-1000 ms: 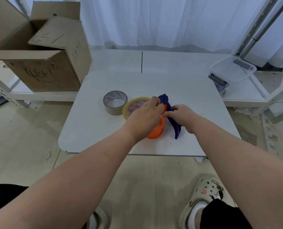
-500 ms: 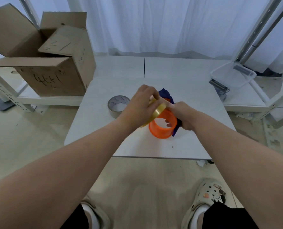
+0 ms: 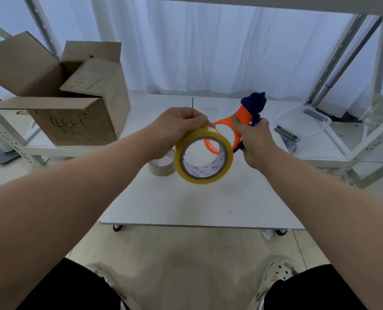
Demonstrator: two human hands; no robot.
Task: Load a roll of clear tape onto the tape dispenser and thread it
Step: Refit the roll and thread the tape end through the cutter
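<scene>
- The left hand [image 3: 177, 130] is closed on the top edge of the yellowish tape roll [image 3: 204, 156], which hangs in the air at its 4 o'clock.
- The right hand [image 3: 253, 142] grips the orange and blue tape dispenser [image 3: 245, 118]; its orange ring sits just behind the roll, at 1 o'clock from it.
- Both are raised above the white table [image 3: 186, 202].

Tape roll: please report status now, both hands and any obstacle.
Left hand holds tape roll in air. Right hand holds dispenser, roll not yet on. Second roll on table, not blocking.
</scene>
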